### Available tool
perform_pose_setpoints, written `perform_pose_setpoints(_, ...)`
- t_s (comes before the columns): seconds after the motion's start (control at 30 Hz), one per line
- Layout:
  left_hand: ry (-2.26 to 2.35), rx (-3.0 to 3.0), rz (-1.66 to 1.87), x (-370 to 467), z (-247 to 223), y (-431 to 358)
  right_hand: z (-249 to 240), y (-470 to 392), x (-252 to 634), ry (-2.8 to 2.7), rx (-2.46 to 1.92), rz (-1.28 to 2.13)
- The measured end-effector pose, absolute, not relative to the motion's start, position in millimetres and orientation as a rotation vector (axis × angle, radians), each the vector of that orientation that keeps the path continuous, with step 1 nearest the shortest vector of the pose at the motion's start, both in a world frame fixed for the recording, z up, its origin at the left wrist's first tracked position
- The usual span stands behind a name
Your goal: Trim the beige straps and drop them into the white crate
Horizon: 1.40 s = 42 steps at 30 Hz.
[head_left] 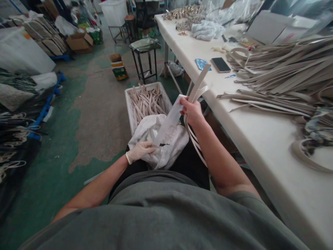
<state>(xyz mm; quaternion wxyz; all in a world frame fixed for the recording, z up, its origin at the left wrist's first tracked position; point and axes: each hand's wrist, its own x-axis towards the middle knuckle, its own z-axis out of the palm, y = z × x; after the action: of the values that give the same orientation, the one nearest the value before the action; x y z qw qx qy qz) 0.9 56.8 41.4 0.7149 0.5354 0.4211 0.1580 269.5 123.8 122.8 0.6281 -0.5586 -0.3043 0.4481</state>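
My left hand (pixel 140 151), in a pale glove, pinches the lower end of a long translucent strip (pixel 169 119) above my lap. The bare fingers of my right hand (pixel 191 110) close round the strip's upper end and several beige straps (pixel 199 81), whose tails hang down beside my forearm. Under the strip a crumpled white sack (pixel 177 149) lies across my thighs. Just beyond it, a white bin (pixel 128 104) holds many short beige straps (pixel 147 100).
On the right, a long white table (pixel 260 139) bears a big pile of straps (pixel 286 69), a phone (pixel 220 65), a blue packet (pixel 202 64) and white gloves (pixel 206 30). A stool (pixel 144 47) and a small carton (pixel 118 67) stand ahead; blue pallets (pixel 47 107) line the left.
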Motion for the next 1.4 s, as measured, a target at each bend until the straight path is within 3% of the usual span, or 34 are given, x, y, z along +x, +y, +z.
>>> perform_pose_setpoints(0.27, 0.921, 1.390, 0.085, 6.1, 50.2, 56.1, 127.0, 132.6, 256.9, -0.904, -1.323, 1.050)
perform_pose_setpoints(0.4, 0.812, 1.100, 0.136, 2.8, 56.6, 58.1, 114.7, 124.3, 251.0, -0.978, -1.422, 1.213)
perform_pose_setpoints(0.47, 0.839, 0.866, 0.328, -14.5, 61.9, 71.7, 104.3, 113.4, 249.4, -1.004, -1.395, 1.306)
perform_pose_setpoints(0.63, 0.942, 0.441, 1.211, -99.5, 104.1, 135.9, 72.3, 81.3, 243.2, -1.107, -1.267, 1.439)
perform_pose_setpoints(0.77, 0.891, 0.315, 1.525, -133.2, 136.1, 156.3, 63.0, 58.5, 233.5, -1.052, -1.239, 1.499)
perform_pose_setpoints(1.1, 1.023, 0.070, 1.186, -13.5, 78.6, 88.9, 80.0, 11.7, 227.3, -0.904, -1.081, 1.687)
perform_pose_setpoints(1.4, 0.930, 0.051, 1.070, 11.2, 76.0, 72.3, 62.4, -9.4, 203.2, -1.279, -1.355, 1.640)
